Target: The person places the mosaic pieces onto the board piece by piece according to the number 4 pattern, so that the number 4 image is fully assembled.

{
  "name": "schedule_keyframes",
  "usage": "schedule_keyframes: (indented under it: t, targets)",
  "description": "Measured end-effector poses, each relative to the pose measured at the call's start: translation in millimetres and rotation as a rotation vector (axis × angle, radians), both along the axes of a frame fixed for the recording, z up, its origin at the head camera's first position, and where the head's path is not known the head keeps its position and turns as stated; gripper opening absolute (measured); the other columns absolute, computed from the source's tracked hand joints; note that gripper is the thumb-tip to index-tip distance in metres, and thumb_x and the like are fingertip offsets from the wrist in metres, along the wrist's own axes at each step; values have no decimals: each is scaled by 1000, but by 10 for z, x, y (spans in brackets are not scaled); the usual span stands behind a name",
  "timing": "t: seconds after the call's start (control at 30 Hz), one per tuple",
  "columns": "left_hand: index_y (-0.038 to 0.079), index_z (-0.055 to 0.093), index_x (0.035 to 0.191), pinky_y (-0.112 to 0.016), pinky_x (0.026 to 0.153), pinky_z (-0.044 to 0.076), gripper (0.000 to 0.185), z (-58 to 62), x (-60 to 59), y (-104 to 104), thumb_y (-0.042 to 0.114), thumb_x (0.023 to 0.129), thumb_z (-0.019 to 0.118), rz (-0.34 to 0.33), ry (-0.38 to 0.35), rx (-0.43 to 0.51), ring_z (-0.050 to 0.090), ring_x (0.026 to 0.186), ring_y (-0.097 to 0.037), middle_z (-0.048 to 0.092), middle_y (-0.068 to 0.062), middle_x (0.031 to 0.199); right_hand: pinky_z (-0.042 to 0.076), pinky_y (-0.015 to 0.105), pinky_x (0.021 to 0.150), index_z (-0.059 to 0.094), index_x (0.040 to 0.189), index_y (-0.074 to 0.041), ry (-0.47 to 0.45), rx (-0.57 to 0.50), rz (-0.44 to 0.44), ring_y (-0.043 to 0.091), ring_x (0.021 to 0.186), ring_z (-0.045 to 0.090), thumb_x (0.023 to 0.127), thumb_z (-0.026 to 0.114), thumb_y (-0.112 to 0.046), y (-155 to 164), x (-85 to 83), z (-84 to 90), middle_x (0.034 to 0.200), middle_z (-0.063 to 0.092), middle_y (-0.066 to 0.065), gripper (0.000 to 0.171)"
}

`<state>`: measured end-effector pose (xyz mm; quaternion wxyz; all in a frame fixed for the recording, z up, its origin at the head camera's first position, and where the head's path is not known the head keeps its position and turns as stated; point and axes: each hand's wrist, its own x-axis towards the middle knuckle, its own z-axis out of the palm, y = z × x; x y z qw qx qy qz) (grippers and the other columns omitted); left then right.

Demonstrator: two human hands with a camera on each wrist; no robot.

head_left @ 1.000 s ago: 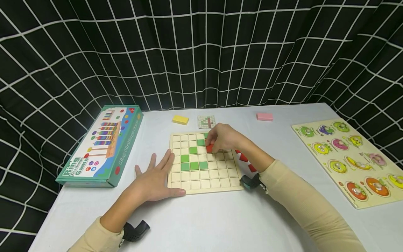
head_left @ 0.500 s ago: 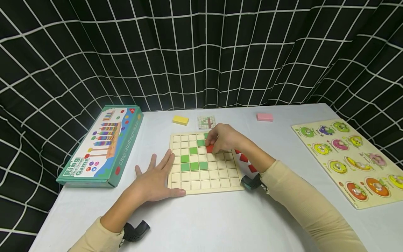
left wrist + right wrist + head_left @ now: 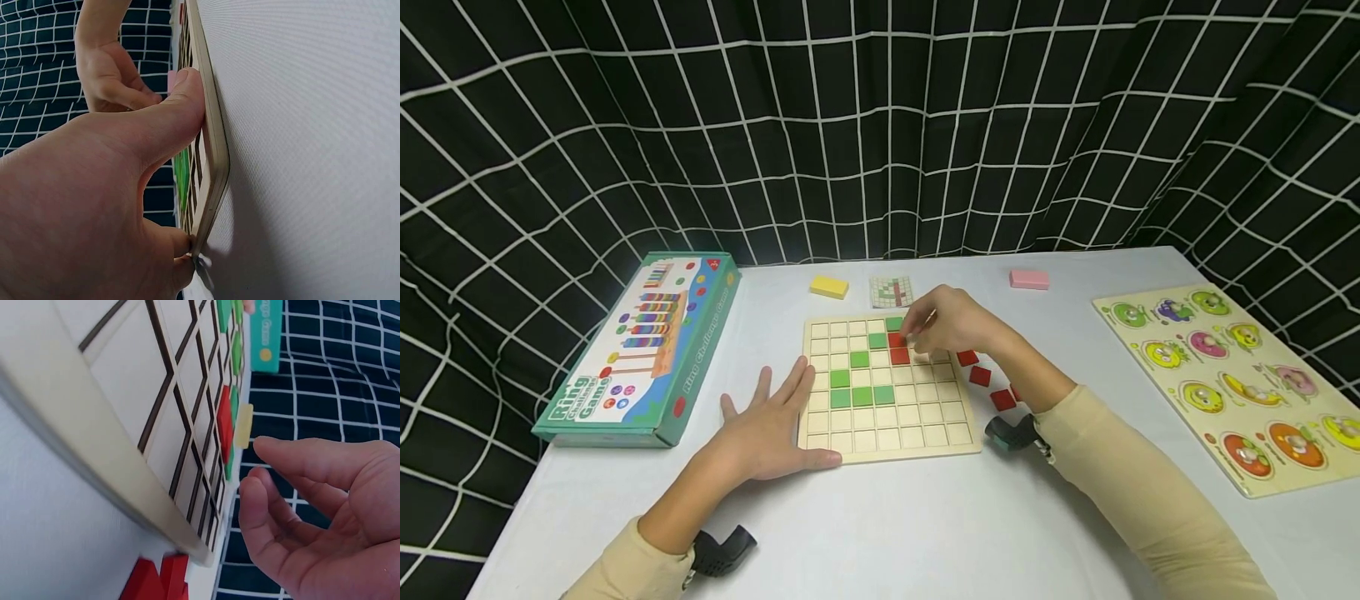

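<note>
My left hand (image 3: 767, 433) lies spread against the left edge of a wooden grid board (image 3: 925, 437), its thumb (image 3: 184, 100) on the near left corner. Over the board's far right part hovers my right hand (image 3: 951, 321), thumb and fingers loosely bent and apart with nothing between them in the right wrist view. Two red square tiles (image 3: 898, 357) sit in one column of cells, just left of the right fingertips. Several green square tiles (image 3: 862, 396) fill other cells. Loose red tiles (image 3: 980, 377) lie on the table beside the board's right edge, partly beneath the right forearm.
Behind the board lie a small printed pattern card (image 3: 892, 292), a yellow block (image 3: 829, 287) and a pink block (image 3: 1028, 280). A green Ring Challenge Game box (image 3: 700, 350) stands at the left. A fruit puzzle board (image 3: 1206, 417) lies at the right.
My right hand has let go of the red tile and lifted up and to the right, uncovering two red tiles in their cells. The left hand stays in place.
</note>
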<state>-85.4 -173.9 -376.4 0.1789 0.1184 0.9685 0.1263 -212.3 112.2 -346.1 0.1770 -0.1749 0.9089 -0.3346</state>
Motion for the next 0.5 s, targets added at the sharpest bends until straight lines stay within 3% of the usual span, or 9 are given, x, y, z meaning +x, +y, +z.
schedule_keyframes:
  t: [0.5]
  targets:
    - [13, 12, 169, -93, 102, 9, 126, -21, 10, -7, 79, 79, 70, 2, 6, -4, 5, 159, -52, 2, -2, 178, 52, 30, 64, 79, 105, -5, 54, -61, -62, 26, 87, 61, 85, 78, -3, 297, 4, -8, 97, 72, 11, 20]
